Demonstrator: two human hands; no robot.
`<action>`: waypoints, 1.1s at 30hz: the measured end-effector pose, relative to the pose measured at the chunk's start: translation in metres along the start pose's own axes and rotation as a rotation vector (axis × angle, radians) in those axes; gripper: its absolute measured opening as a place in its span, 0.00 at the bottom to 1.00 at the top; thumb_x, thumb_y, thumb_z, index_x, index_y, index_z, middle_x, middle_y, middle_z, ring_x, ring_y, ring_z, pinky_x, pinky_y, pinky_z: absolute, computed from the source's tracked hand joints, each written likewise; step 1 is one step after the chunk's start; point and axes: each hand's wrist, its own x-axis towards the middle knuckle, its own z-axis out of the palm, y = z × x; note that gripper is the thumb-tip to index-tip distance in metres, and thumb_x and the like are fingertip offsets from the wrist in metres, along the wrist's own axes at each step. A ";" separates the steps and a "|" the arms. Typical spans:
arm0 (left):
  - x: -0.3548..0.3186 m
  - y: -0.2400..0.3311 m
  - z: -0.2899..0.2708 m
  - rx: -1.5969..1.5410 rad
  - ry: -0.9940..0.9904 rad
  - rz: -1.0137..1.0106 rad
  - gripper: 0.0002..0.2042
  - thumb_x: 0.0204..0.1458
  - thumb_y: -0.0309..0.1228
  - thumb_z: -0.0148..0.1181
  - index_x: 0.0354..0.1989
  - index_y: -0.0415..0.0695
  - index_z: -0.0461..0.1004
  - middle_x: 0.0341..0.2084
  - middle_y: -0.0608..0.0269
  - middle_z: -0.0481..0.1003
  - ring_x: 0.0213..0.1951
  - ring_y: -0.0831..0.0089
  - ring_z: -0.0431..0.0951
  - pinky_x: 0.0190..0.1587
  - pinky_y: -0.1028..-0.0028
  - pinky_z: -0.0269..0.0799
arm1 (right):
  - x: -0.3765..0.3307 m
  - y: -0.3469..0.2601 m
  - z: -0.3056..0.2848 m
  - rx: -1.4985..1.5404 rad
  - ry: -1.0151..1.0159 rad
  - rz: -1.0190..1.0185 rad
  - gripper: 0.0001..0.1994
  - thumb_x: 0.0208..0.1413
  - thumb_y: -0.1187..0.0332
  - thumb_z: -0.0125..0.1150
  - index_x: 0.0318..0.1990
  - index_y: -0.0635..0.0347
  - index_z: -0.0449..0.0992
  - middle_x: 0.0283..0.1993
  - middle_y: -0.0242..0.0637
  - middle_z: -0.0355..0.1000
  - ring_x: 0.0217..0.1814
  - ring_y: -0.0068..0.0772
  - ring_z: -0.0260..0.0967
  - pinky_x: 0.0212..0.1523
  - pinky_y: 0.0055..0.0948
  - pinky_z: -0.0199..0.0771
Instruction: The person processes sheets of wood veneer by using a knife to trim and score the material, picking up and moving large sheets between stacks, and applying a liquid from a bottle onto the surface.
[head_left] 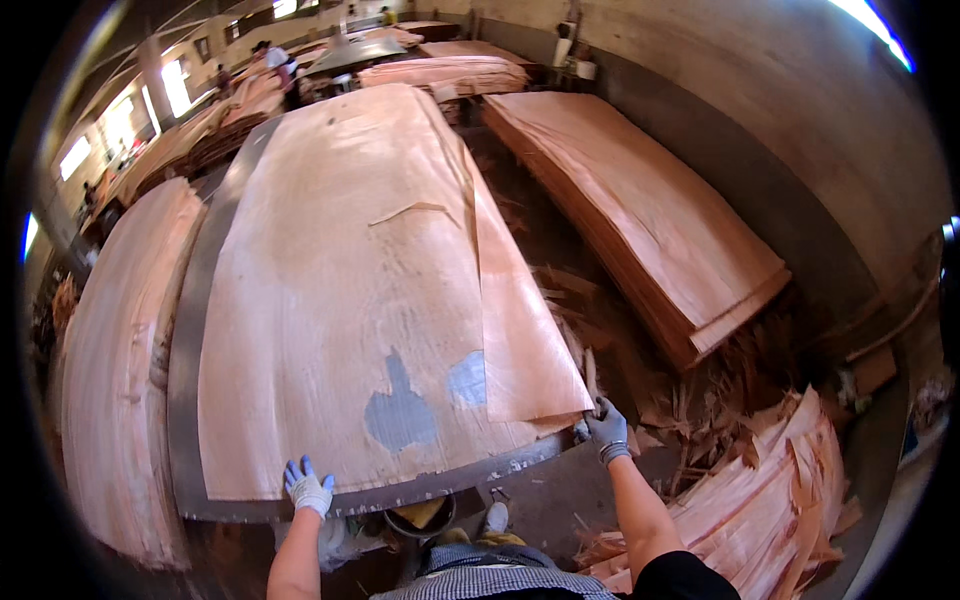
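A large pale wood veneer sheet (310, 300) lies over a grey metal-topped table (188, 400). Two ragged holes in it let the grey surface show near its front edge. Along its right side a narrower, pinker veneer strip (522, 345) overlaps it. My left hand (309, 490), in a white glove with bluish fingers, rests with fingers spread on the sheet's near left edge. At the strip's near right corner, my gloved right hand (607, 432) is closed on the edge; part of its grip is hidden. A thin curved veneer sliver (412, 209) lies farther up the sheet.
Tall veneer stacks stand left (120, 370) and right (650, 200) of the table. Torn veneer scraps (750, 490) heap up at the lower right. Beneath the near edge sits a dark bucket (420, 515). Another person (275, 62) stands among stacks at the far left.
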 end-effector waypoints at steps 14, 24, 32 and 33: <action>-0.003 -0.006 0.004 0.111 0.133 0.074 0.38 0.46 0.51 0.54 0.62 0.43 0.51 0.60 0.39 0.49 0.60 0.44 0.52 0.59 0.50 0.48 | -0.233 -0.011 -0.071 -0.299 -0.127 0.097 0.11 0.45 0.62 0.62 0.29 0.60 0.75 0.22 0.46 0.69 0.24 0.42 0.70 0.28 0.32 0.70; -0.028 -0.006 0.011 -0.430 0.206 0.606 0.33 0.51 0.43 0.52 0.61 0.37 0.51 0.47 0.38 0.67 0.49 0.46 0.67 0.55 0.57 0.59 | -0.312 -0.180 0.148 0.214 -0.625 0.155 0.14 0.55 0.62 0.57 0.38 0.66 0.73 0.25 0.32 0.71 0.24 0.22 0.66 0.25 0.24 0.68; 0.023 -0.047 0.002 -1.419 -0.334 0.180 0.07 0.45 0.36 0.55 0.22 0.49 0.66 0.16 0.69 0.63 0.20 0.74 0.64 0.24 0.72 0.63 | -0.347 -0.234 0.152 0.242 -0.665 -0.228 0.17 0.54 0.61 0.55 0.47 0.62 0.71 0.43 0.43 0.73 0.44 0.36 0.72 0.45 0.32 0.69; 0.034 -0.076 -0.007 -1.425 -0.309 0.153 0.05 0.45 0.32 0.54 0.24 0.49 0.65 0.17 0.69 0.63 0.20 0.75 0.64 0.24 0.71 0.63 | -0.352 -0.222 0.148 0.192 -0.690 -0.122 0.16 0.53 0.62 0.55 0.46 0.62 0.72 0.41 0.44 0.74 0.42 0.36 0.72 0.44 0.33 0.70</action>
